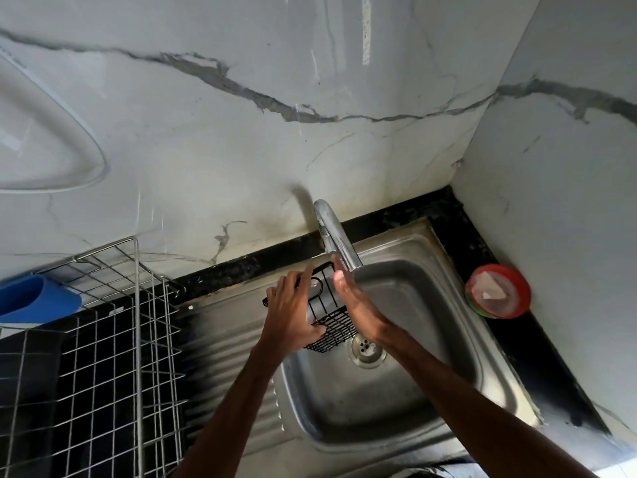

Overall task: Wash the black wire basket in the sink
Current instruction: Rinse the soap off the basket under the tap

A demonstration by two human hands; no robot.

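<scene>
A small black wire basket [332,324] is held over the left part of the steel sink [431,281], just under the chrome tap [336,236]. My left hand [293,312] grips the basket's left side, thumb under its bottom edge and fingers over the top rim. My right hand [358,305] lies flat against the basket's right side with straight fingers, its fingertips reaching up to the tap's spout. Most of the basket is hidden between the two hands. I cannot tell whether water is running.
The sink drain [366,349] lies just below the basket. A silver wire dish rack [113,332] fills the counter to the left, with a blue plastic thing [34,298] behind it. A round red-rimmed container [498,291] sits on the black counter at the right corner.
</scene>
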